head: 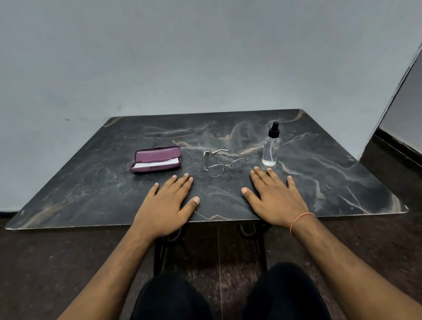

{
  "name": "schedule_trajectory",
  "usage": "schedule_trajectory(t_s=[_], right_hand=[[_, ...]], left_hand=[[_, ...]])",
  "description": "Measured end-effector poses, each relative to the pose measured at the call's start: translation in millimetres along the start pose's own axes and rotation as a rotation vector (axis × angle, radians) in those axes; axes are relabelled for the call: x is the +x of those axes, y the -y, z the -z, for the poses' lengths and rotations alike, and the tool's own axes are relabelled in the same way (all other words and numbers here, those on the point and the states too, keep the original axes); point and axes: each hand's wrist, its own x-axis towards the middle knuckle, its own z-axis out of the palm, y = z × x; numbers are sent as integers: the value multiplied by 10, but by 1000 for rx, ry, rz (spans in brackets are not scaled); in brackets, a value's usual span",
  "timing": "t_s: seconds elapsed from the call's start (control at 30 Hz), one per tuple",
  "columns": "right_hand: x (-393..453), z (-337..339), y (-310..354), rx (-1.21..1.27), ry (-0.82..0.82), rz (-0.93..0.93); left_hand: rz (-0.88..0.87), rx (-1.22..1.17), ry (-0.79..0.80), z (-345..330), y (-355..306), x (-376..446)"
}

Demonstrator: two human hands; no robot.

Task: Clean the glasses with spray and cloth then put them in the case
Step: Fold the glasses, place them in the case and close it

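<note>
Plain grey wall behind; dark marble-patterned table with pale veins, dark floor below, the person's knees in dark trousers at the near edge. Both hands lie flat on the table near its near edge, palms down, fingers straight and slightly spread, holding nothing: left hand near-centre left, right hand near-centre right, a thin orange thread round the right wrist. The glasses sit just beyond and between the two hands, temples unfolded, lenses toward the near side, resting on the tabletop and touching neither hand. Thin metal wire frame: judged light, springy and easily bent, lenses prone to smearing; best taken by the bridge or at a temple hinge, not by the glass. Spray bottle stands upright to the right of the glasses, just beyond the right fingertips; clear body, black pump top, only a little liquid showing at the bottom. Likely light and smooth, easily tipped; grip round the body, forefinger on the pump. Case lies to the left, well apart from the glasses, purple, hard-shelled by the look, lid open and standing up at the far side; something white and flat lies inside, probably the cloth, soft and limp. No brand, label or readable writing visible on bottle, case or glasses.
</note>
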Motion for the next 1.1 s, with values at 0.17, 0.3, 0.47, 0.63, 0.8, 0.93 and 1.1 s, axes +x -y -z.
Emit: schedule_trajectory(t_s=[0.17,0.3,0.47,0.63,0.8,0.93,1.1], right_hand=[[26,-41,-28,-19,-4,10],[62,-56,-35,1,3,5],[234,-13,20,107,-21,33],[510,27,98,305,-134,-32],[563,16,63,482,-221,-51],[559,18,47,562,-253,-73],[547,21,36,602,-269,-80]], left_hand=[[13,-18,-5,27,-1,-10],[33,-65,9,54,-26,52],[19,-139,-18,55,-129,373],[56,-349,-97,74,-235,706],[68,-466,-153,47,-187,743],[72,-497,-166,16,-172,739],[68,-508,-169,2,-153,734]])
